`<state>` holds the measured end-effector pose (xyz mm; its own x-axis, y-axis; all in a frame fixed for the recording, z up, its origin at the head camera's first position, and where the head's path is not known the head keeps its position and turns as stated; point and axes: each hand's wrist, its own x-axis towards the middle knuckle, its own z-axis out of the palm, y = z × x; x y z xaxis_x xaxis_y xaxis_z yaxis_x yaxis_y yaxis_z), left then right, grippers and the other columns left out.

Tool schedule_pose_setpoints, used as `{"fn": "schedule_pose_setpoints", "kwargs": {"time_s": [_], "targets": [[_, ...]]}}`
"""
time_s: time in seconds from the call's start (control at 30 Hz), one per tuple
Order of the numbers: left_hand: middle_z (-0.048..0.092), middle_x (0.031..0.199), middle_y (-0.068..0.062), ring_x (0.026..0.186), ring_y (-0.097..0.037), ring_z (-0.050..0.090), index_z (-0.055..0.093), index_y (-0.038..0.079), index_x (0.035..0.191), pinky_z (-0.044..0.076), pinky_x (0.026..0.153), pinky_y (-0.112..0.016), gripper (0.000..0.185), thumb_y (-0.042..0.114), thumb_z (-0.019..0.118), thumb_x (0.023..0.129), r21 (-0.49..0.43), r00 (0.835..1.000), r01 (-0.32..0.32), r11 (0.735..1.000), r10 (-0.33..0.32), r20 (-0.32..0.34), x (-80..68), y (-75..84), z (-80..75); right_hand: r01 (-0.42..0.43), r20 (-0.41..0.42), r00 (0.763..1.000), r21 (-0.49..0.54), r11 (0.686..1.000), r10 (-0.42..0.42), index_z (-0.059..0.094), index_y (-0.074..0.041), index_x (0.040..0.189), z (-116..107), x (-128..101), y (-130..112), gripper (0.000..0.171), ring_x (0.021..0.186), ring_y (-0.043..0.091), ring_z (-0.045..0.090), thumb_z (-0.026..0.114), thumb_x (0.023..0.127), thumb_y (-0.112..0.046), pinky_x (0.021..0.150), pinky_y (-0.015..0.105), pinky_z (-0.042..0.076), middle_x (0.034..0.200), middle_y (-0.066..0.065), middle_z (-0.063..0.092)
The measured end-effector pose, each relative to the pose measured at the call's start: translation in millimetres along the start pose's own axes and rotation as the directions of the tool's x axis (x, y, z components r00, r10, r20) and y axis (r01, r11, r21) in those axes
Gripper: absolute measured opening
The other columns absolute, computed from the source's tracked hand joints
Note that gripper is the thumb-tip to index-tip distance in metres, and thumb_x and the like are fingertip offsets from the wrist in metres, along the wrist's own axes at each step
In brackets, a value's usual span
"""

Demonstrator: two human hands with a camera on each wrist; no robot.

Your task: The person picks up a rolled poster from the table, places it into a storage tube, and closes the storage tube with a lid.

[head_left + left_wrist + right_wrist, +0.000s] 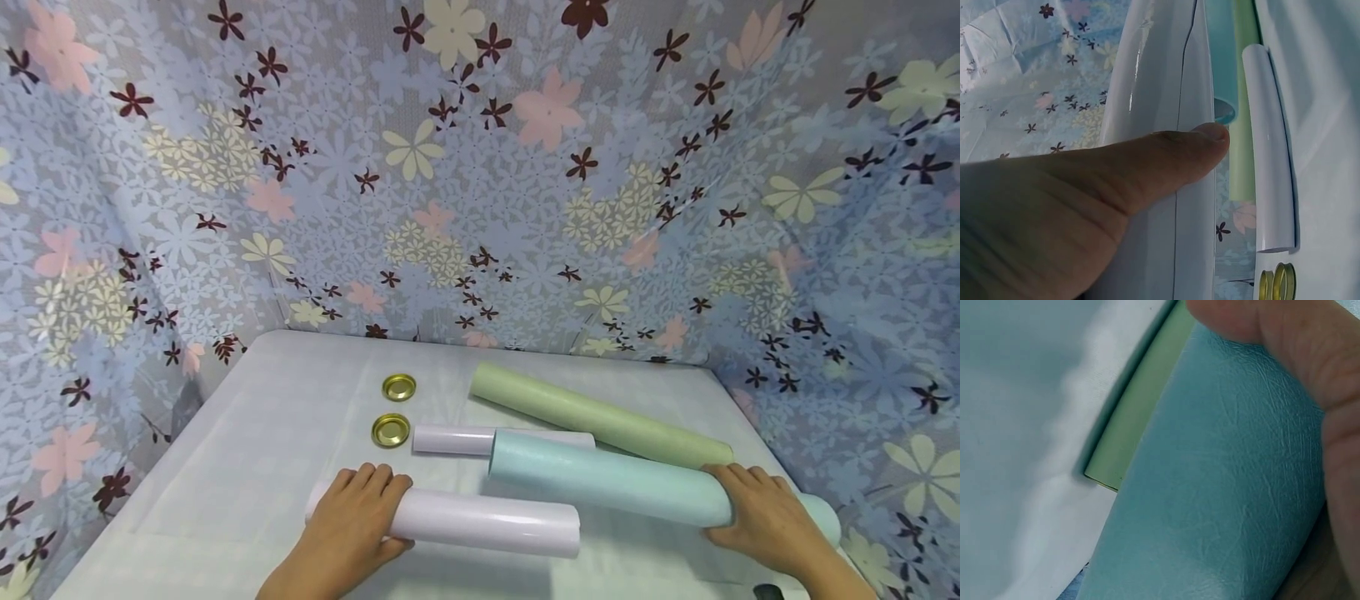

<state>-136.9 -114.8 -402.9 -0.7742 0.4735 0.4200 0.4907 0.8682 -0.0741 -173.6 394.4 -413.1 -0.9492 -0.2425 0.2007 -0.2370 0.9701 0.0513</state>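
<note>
Hands first, from the head camera: your left hand [352, 521] lies palm down over the left end of the near white roll [480, 522], fingers curled over its top and gripping it, forearm coming in from the near edge. That roll lies on the white table [247, 467], close to you, running left to right. Your right hand [765, 521] wraps the right end of the blue roll [607, 479], fingers bent over its far side, wrist angled in from the near right corner. The blue roll lies just beyond the white one, its left end resting over a shorter white roll [457, 439]. A green roll [600, 414] runs diagonally behind the blue roll, from far left to near right. Two gold lids [392, 430] sit left of the short white roll, one farther than the other. Flowered cloth [480, 167] hangs behind and to both sides.

From the left wrist camera, your thumb [1166, 156] presses flat across the glossy white roll [1166, 94], tip reaching its edge. The other fingers are out of sight here. Beyond lie the blue roll's open end [1224, 112], the green roll [1244, 144], the short white roll [1269, 156] and the gold lids [1279, 281].

From the right wrist camera, your fingers [1310, 356] curve down over the textured blue roll [1210, 500], holding it. The green roll's end [1129, 437] lies just beside it on the table [1016, 425].
</note>
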Motion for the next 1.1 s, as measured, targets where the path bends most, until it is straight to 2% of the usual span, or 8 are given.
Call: {"fn": "schedule_pose_setpoints", "kwargs": {"time_s": [0.3,0.63,0.73,0.9,1.1], "targets": [[0.053,0.085,0.006,0.082,-0.012,0.049,0.057,0.018,0.099,0.042,0.073,-0.032,0.057,0.048,0.083,0.058,0.022,1.0,0.008,1.0,-0.007,-0.031,-0.9,-7.6,-2.2,-0.008,-0.001,1.0,0.005,1.0,0.008,0.057,-0.013,0.117,-7.0,0.5,2.3,0.078,0.091,0.033,0.059,0.085,0.053,-0.046,0.073,0.054,0.043,0.104,0.009,0.064],[0.054,0.088,0.005,0.085,-0.013,0.05,0.057,0.017,0.102,0.042,0.076,-0.033,0.06,0.049,0.083,0.059,0.033,0.999,0.039,0.999,-0.039,-0.003,-2.4,-17.1,-8.7,-0.009,0.004,1.0,0.005,1.0,0.009,0.056,-0.014,0.119,-16.6,1.4,4.5,0.078,0.091,0.033,0.058,0.084,0.054,-0.048,0.072,0.056,0.043,0.105,0.009,0.065],[0.056,0.09,0.004,0.086,-0.014,0.051,0.057,0.017,0.104,0.042,0.078,-0.034,0.06,0.049,0.083,0.06,0.03,0.998,0.049,0.998,-0.05,0.024,-2.3,-19.2,-9.9,-0.013,0.007,1.0,0.008,1.0,0.013,0.055,-0.013,0.119,-19.3,2.3,5.5,0.079,0.091,0.033,0.058,0.084,0.055,-0.048,0.072,0.056,0.043,0.105,0.009,0.064],[0.056,0.091,0.004,0.086,-0.014,0.05,0.057,0.018,0.104,0.042,0.077,-0.034,0.06,0.049,0.083,0.06,0.031,0.997,0.06,0.998,-0.061,0.051,-3.4,-23.7,-11.5,-0.033,0.033,0.999,0.008,0.999,0.033,0.054,-0.012,0.121,-23.3,3.5,7.8,0.082,0.094,0.036,0.058,0.084,0.055,-0.05,0.075,0.06,0.042,0.108,0.012,0.064],[0.056,0.091,0.003,0.086,-0.015,0.05,0.057,0.016,0.105,0.043,0.078,-0.035,0.06,0.048,0.083,0.061,0.036,0.994,0.081,0.996,-0.083,0.07,-4.9,-29.5,-13.5,-0.033,0.027,0.999,-0.002,0.999,0.033,0.054,-0.012,0.121,-26.8,5.2,9.2,0.083,0.093,0.037,0.059,0.083,0.055,-0.051,0.075,0.061,0.042,0.108,0.013,0.064]]}}
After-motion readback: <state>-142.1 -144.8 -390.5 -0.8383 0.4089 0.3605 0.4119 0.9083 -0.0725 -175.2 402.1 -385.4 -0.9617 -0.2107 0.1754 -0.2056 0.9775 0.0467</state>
